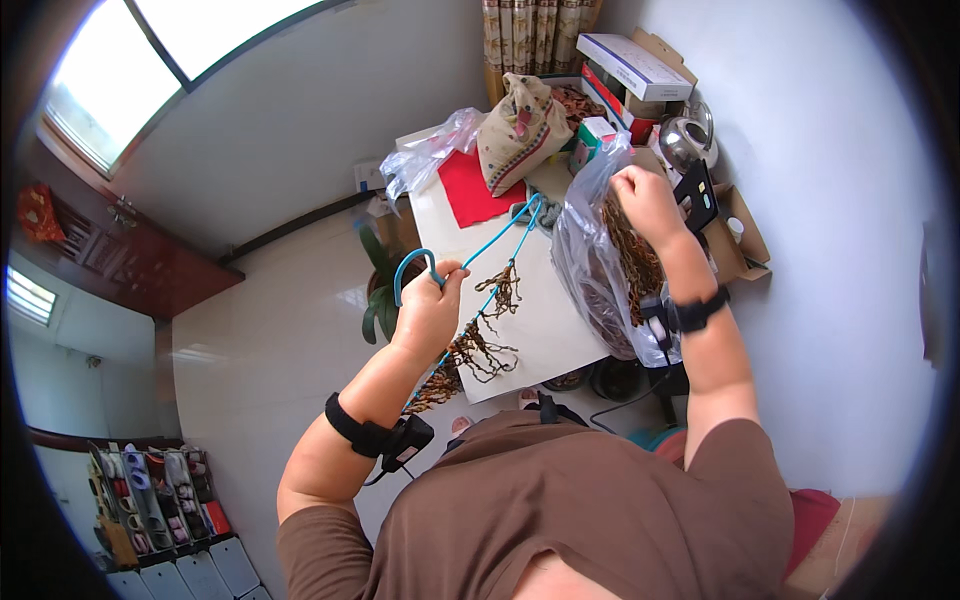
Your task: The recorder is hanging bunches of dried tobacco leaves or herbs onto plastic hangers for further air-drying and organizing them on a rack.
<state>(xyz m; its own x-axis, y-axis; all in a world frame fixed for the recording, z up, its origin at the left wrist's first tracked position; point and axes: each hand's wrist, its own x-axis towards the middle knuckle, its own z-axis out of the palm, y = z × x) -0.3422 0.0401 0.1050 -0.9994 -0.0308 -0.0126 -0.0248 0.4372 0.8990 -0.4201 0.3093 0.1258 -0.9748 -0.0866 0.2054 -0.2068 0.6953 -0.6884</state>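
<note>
My left hand (429,307) grips a blue clothes hanger (487,244) near its curved hook. Along the hanger's lower bar hang several small bunches of dried brown roots (480,349), their thin strands dangling over the table edge. My right hand (646,201) is closed in a fist at the mouth of a clear plastic bag (589,247). A longer bundle of dark brown, root-like strands (630,255) hangs from its fingers beside the bag. Its upper end is hidden in the fist. More dark material shows through the bag's film.
On the white table (517,352) are a red cloth (476,191), a printed cloth sack (521,139) and grey gloves or cloth (549,214). Boxes (637,67), a steel kettle (684,142) and an open carton (742,232) crowd the right wall. A potted plant (381,281) stands left.
</note>
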